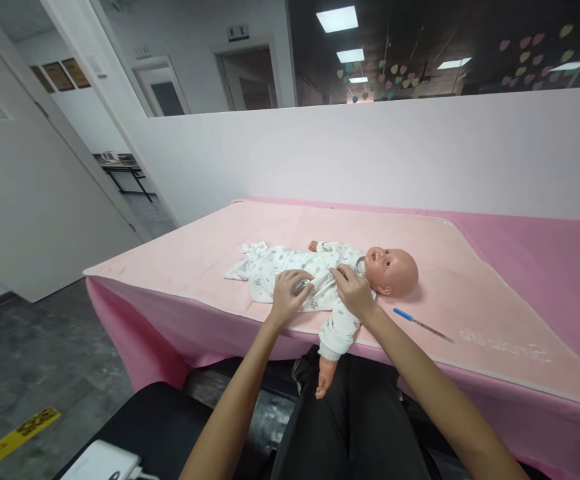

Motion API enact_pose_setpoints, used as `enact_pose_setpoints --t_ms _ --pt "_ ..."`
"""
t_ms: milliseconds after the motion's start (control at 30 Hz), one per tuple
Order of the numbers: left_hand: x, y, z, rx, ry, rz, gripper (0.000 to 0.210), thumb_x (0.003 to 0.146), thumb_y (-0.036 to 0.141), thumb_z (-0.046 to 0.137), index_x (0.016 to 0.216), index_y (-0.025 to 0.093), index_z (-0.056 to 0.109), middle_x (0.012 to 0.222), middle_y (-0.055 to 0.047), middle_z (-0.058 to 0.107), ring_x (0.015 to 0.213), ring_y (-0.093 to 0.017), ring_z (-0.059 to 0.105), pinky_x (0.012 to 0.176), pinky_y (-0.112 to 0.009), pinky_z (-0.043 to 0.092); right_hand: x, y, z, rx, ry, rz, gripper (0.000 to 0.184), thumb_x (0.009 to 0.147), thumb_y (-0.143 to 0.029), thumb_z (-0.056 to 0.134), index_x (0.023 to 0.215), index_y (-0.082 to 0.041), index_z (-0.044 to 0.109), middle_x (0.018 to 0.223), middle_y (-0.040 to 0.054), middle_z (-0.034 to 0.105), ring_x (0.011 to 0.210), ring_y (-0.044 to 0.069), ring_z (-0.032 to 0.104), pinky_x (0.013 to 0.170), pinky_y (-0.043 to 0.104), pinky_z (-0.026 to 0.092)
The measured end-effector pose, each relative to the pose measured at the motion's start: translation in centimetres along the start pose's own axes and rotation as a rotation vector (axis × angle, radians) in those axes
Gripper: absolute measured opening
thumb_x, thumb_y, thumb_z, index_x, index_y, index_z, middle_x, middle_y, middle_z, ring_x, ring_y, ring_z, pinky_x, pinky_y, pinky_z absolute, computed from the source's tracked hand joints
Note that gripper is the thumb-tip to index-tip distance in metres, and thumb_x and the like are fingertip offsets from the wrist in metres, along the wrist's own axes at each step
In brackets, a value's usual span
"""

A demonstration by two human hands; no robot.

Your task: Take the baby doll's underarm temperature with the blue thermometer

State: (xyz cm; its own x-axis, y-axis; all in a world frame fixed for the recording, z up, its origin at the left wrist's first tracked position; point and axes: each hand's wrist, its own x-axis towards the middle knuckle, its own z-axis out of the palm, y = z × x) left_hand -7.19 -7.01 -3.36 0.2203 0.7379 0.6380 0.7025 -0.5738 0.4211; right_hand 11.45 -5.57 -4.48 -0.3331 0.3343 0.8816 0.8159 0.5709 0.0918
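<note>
A baby doll (pixel 393 270) lies on its back on the pink-covered table, head toward the right. It wears a white patterned baby gown (pixel 270 267); one doll arm hangs over the table's front edge. My left hand (pixel 290 293) is closed on the gown's front at the doll's middle, fingertips pinching the cloth. Nearer the neck, my right hand (pixel 353 288) also pinches the gown, and the cloth between both hands is drawn into folds. Whether a fastener sits under my fingers is too small to tell.
A blue-handled pen-like stick (pixel 423 325) lies right of the doll on the peach blanket (pixel 470 293). Behind the table rises a white wall (pixel 345 153) with a window above. A white device with a cable (pixel 103 462) rests on a black seat (pixel 155 427) at lower left.
</note>
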Motion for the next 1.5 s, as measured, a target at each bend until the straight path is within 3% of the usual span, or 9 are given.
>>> enact_pose_setpoints --t_ms 100,167,333,533,767,900,1067,1200,1500 --pt "-0.2 -0.2 -0.1 -0.020 -0.031 -0.015 0.018 0.081 0.035 0.051 0.093 0.025 0.061 0.100 0.000 0.063 0.096 -0.019 0.053 0.086 -0.034 0.035 1.3 -0.9 0.1 0.025 0.027 -0.263 0.025 0.086 -0.009 0.038 0.096 -0.018 0.060 0.093 0.0086 0.063 0.073 0.014 0.057 0.056 0.025 0.042" --pt "-0.2 -0.4 0.1 -0.024 -0.022 -0.028 0.018 0.079 0.032 0.053 0.093 0.024 0.059 0.100 -0.001 0.063 0.095 -0.019 0.053 0.086 -0.034 0.036 2.4 -1.8 0.6 0.115 0.035 -0.312 0.022 0.086 -0.013 0.040 0.093 -0.016 0.060 0.090 0.0097 0.062 0.076 0.016 0.056 0.063 0.028 0.045" --pt "-0.3 -0.6 0.3 -0.055 0.015 -0.044 0.016 0.075 0.027 0.054 0.090 0.022 0.057 0.096 -0.001 0.063 0.091 -0.018 0.054 0.086 -0.034 0.038 3.2 -3.1 1.8 0.320 -0.058 -0.145 0.018 0.082 -0.016 0.042 0.088 -0.014 0.060 0.084 0.0094 0.060 0.079 0.018 0.052 0.071 0.032 0.045" --pt "-0.2 -0.2 0.3 -0.144 0.088 -0.112 0.011 0.073 0.018 0.049 0.080 0.022 0.057 0.085 0.000 0.064 0.085 -0.018 0.056 0.085 -0.034 0.041 2.2 -2.7 1.3 0.317 -0.138 -0.034 0.012 0.079 -0.016 0.045 0.079 -0.015 0.058 0.078 0.0070 0.057 0.074 0.017 0.048 0.069 0.031 0.040" --pt "-0.3 -0.6 0.3 -0.273 0.251 -0.259 0.021 0.074 0.016 0.041 0.081 0.020 0.060 0.085 -0.002 0.064 0.083 -0.016 0.059 0.075 -0.030 0.047 2.5 -2.8 1.0 0.280 -0.213 -0.111 0.008 0.077 -0.019 0.048 0.072 -0.017 0.054 0.079 0.0067 0.056 0.077 0.018 0.045 0.071 0.031 0.037" --pt "-0.3 -0.5 0.2 -0.235 0.231 -0.213 0.023 0.077 0.017 0.039 0.078 0.021 0.062 0.083 -0.001 0.064 0.083 -0.017 0.058 0.079 -0.032 0.046 2.3 -2.7 1.3 0.258 -0.205 -0.175 0.018 0.085 -0.018 0.041 0.074 -0.017 0.055 0.076 0.0064 0.056 0.076 0.018 0.046 0.070 0.031 0.036" --pt "-0.5 -0.1 0.2 -0.142 0.250 -0.092 0.023 0.083 0.023 0.039 0.089 0.022 0.062 0.095 -0.004 0.062 0.095 -0.018 0.054 0.084 -0.034 0.043 2.4 -2.7 1.5 0.224 -0.156 -0.124 0.022 0.090 -0.018 0.035 0.084 -0.015 0.056 0.074 0.0061 0.058 0.072 0.017 0.047 0.068 0.030 0.036" --pt "-0.6 0.4 0.3 -0.005 0.231 0.005 0.020 0.083 0.025 0.045 0.095 0.021 0.060 0.102 -0.005 0.060 0.098 -0.019 0.052 0.088 -0.035 0.039 2.5 -2.7 1.6 0.198 -0.166 -0.060 0.023 0.090 -0.019 0.035 0.081 -0.016 0.056 0.073 0.0054 0.057 0.070 0.017 0.047 0.067 0.029 0.036" --pt "-0.5 0.5 0.6 0.174 0.128 0.015 0.014 0.077 0.021 0.052 0.089 0.022 0.059 0.104 -0.004 0.060 0.099 -0.021 0.052 0.088 -0.037 0.036 2.3 -2.7 1.7 0.248 -0.149 0.015 0.016 0.083 -0.016 0.043 0.075 -0.017 0.057 0.075 0.0056 0.058 0.075 0.017 0.049 0.070 0.030 0.038"
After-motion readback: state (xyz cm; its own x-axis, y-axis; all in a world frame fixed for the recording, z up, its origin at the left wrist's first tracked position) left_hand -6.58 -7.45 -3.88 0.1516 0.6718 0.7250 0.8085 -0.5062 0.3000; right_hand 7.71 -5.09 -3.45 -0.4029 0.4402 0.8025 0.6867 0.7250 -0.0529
